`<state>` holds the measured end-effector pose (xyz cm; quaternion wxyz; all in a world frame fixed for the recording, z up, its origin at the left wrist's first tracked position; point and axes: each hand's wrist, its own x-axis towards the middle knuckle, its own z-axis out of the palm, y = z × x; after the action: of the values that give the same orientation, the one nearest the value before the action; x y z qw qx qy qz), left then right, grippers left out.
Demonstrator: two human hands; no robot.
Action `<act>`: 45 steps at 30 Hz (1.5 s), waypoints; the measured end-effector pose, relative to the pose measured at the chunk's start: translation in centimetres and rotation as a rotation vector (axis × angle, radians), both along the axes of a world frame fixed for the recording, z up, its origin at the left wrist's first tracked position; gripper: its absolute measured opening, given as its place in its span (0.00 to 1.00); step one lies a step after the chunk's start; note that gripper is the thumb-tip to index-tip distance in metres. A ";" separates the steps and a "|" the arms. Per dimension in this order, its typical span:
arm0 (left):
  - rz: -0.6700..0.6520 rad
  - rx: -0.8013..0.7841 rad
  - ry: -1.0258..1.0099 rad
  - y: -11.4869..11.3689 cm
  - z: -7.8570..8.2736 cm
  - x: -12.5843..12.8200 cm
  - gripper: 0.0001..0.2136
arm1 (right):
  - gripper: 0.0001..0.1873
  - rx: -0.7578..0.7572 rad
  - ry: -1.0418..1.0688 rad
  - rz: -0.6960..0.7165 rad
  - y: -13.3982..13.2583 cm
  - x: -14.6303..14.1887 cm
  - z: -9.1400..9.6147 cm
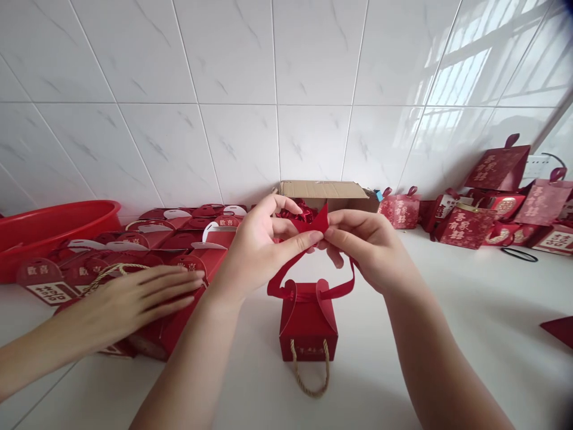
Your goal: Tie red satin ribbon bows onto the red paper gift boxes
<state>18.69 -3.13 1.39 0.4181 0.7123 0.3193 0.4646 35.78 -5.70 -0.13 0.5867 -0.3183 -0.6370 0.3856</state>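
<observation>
A small red gift box (308, 328) stands upright in front of me, with a twisted gold cord handle (313, 393) hanging down its near side. Threaded through its top, a red ribbon (342, 289) rises in a loop to both hands. My left hand (264, 245) pinches the ribbon between thumb and fingers. Close against it, my right hand (362, 242) pinches the ribbon too, and the two sets of fingertips nearly meet above the box. Part of the ribbon is hidden behind the fingers.
Another person's hand (152, 292) rests over several red boxes (179, 224) at left. Behind them is a red plastic basin (58, 224). A cardboard box (326, 190) with shiny red stuff stands by the tiled wall. Finished-looking gift boxes (468, 226) and a black band (519, 255) lie right.
</observation>
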 end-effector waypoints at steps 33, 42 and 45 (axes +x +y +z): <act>-0.196 -0.246 -0.130 2.1 0.4 -0.7 0.17 | 0.10 0.690 -0.548 -0.351 1.8 0.4 -1.8; 0.360 0.475 0.257 1.1 -0.3 -2.2 0.15 | 0.10 0.161 -0.064 -0.380 0.1 1.9 -3.2; 0.494 0.614 0.486 1.6 -1.4 -5.0 0.13 | 0.13 0.002 -0.183 -0.522 -1.2 4.9 -4.9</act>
<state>13.71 -1.50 -0.02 -0.0223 0.7941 0.4157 0.4428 40.71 -6.93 -5.03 0.6065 -0.5047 -0.5841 0.1905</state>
